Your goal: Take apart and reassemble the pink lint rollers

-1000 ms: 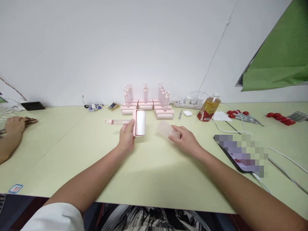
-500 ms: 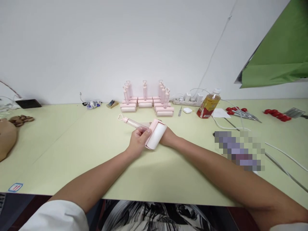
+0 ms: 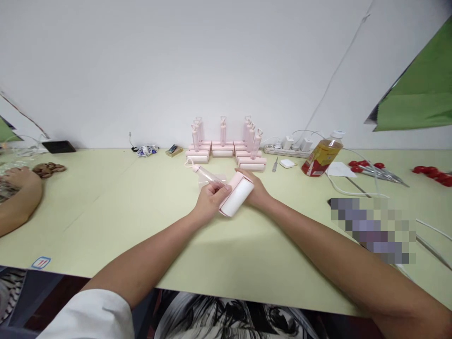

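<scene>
A pink lint roller (image 3: 237,197) with a white paper roll is held above the table, its clear handle with a heart-shaped loop pointing to the upper left. My left hand (image 3: 211,197) is closed around it where the handle meets the head, thumb lying on the pink cover. Against the far right side of the roller head is my right hand (image 3: 259,190), bent round it, most of its fingers hidden behind. A pale see-through piece (image 3: 212,180) shows behind the handle; I cannot tell what it is. Several like lint rollers (image 3: 223,149) stand near the wall, handles up.
To the right are a power strip (image 3: 287,151), a tilted drink bottle (image 3: 322,155), a white square gadget (image 3: 287,163), cables and red-handled tools (image 3: 377,169). Coiled cables (image 3: 146,150) lie back left. Another person's arm (image 3: 24,202) rests at the far left beside brown pieces (image 3: 49,168).
The whole view has shifted, so things appear farther right. The roller tilts slightly more, still in my hands. At the far left the other person's hand has come into view.
</scene>
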The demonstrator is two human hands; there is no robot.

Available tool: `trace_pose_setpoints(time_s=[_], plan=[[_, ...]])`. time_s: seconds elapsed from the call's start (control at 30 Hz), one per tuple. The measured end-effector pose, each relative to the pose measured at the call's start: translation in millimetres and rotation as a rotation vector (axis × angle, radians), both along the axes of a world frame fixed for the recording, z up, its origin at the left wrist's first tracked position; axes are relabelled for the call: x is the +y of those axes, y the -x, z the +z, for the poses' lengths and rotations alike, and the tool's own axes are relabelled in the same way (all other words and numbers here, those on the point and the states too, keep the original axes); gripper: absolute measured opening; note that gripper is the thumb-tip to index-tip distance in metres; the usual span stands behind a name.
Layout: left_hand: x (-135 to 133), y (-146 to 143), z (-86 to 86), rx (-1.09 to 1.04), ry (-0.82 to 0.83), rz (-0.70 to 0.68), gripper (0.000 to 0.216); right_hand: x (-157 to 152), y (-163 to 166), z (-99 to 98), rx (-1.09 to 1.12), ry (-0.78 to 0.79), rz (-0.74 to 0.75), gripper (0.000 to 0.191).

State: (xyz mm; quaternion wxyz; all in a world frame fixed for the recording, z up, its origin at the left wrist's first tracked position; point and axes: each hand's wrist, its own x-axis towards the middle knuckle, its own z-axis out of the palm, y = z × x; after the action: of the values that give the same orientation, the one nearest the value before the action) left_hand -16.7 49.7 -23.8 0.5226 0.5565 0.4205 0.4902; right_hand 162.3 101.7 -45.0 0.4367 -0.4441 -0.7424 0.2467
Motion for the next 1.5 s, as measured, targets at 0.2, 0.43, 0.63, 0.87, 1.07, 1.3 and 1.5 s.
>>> trace_pose_setpoints(time_s=[0.2, 0.43, 0.63, 0.87, 1.07, 1.3, 1.5], plan=[[-13, 7, 17.6, 0.493, 0.023, -0.557, 0.027, -67, -20, 33.0, 0.277, 0.599, 0.253, 0.036], [-25, -4, 11.9, 0.692, -0.267, -0.517, 0.036, -100, -14, 19.5, 0.231, 0.538, 0.188, 0.017], [8, 15, 1.5, 1.14, -0.671, 0.06, 0.049, -87, -31, 17.5, 0.452, 0.565, -0.025, 0.015], [41, 34, -18.7, 1.349, -0.495, 0.074, 0.066, -82, -33, 21.3, 0.676, 0.523, -0.217, 0.022], [25, 20, -9.0, 0.836, -0.572, 0.15, 0.047, -82, -28, 12.5, 0.841, 0.535, -0.197, 0.037], [-14, -16, -10.5, -0.12, 0.083, -0.259, 0.073, -94, -21, 12.0, 0.721, 0.503, 0.111, 0.041], [0, 5, -0.2, -0.068, 0.168, -0.488, 0.06, -86, -28, 5.3, 0.752, 0.542, 0.139, 0.037]])
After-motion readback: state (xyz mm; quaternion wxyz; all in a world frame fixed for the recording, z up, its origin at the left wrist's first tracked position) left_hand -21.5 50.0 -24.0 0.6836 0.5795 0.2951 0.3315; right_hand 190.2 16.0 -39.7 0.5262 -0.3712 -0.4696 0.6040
